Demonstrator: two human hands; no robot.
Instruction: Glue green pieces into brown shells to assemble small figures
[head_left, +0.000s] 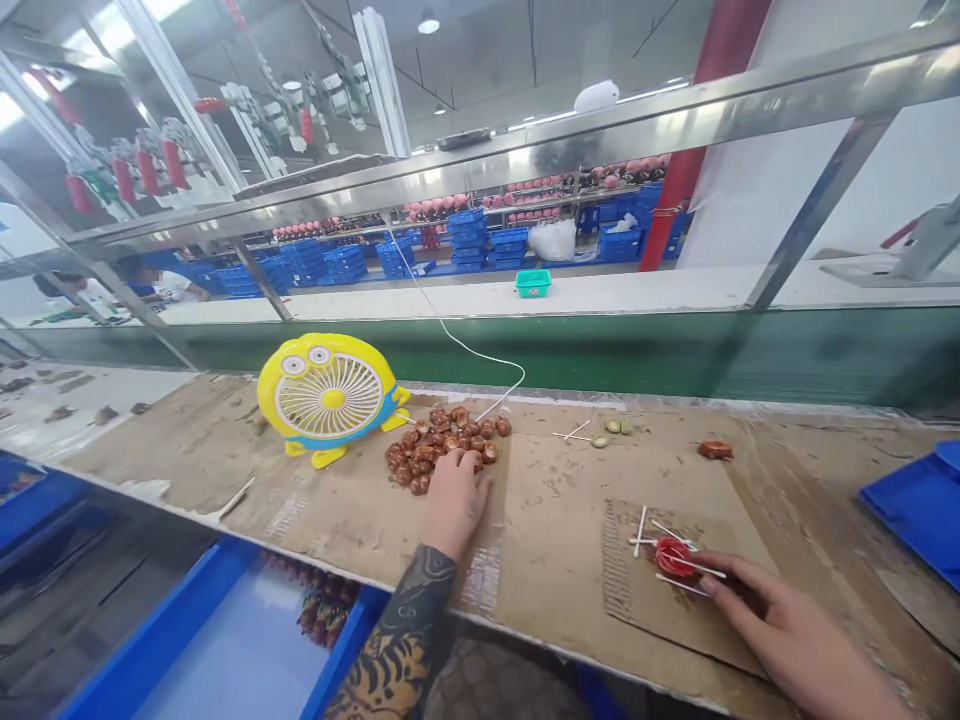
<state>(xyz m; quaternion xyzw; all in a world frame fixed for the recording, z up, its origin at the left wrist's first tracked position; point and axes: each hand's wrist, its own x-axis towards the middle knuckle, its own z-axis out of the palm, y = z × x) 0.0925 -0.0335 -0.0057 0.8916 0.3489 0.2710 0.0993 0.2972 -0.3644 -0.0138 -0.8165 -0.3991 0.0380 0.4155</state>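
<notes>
Reaching into the pile of brown rings (442, 445), our left hand (454, 500) lies flat on the cardboard with its fingers spread a little. The fingertips touch the near edge of the pile. We cannot see a ring pinched in them yet, so the hand looks loose and not closed on anything.

Our right hand (787, 630) rests low on the right. Its fingers are stretched out and held close together. The first fingertip presses beside a red ring (673, 557) and the white sticks (660, 545) that lie around and across it. We cannot tell if the finger holds a stick down or only touches it.

The red ring and sticks sit on a small cardboard sheet (637, 600), which lies on top of the big cardboard (555, 500) that covers the table.

We think this is the picking step: one hand fetches a new brown ring while the other keeps the red one and its sticks in place. The next move calls for a neat pinch of just one ring from the heap, without knocking the others about, and for a steady right finger so the thin sticks do not roll.

Farther out, a yellow fan (328, 395) stands just left of the pile, and its white cord (465, 345) runs up and away. A few green bits (611, 430) and one lone brown ring (715, 450) lie near the back edge. A blue tray (919, 505) sits at the far right.
</notes>
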